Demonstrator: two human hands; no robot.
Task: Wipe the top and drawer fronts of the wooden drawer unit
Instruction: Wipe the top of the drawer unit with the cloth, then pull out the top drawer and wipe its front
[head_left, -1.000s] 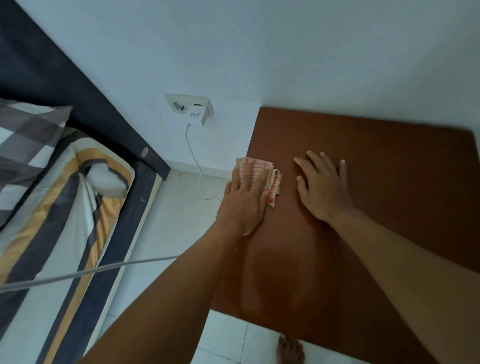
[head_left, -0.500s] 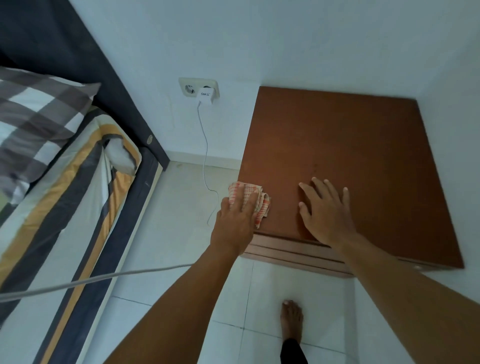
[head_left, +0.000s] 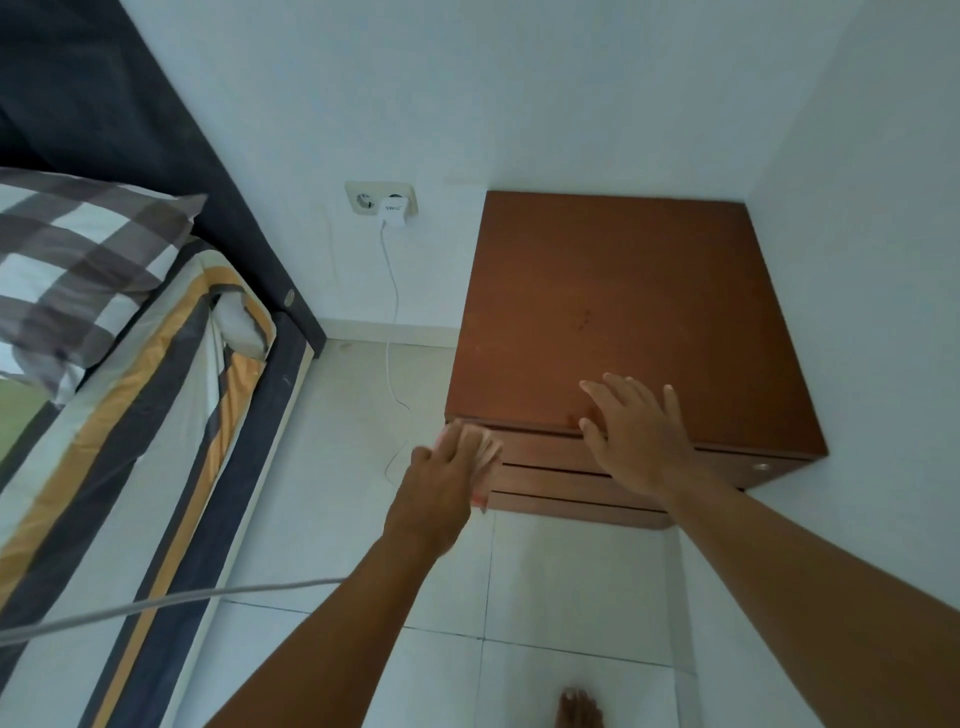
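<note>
White walls met in the corner where the wooden drawer unit stood on a tiled floor. Left hand pressed a folded cloth against the drawer fronts' left end, fingers extended over it. Right hand lay flat, fingers spread, empty, on the top's front edge.

A brown wooden drawer unit stands in the room's corner, walls behind and right. Left, across the pale tiled floor, lies a striped-sheeted bed; a white wall socket sits between them.
</note>
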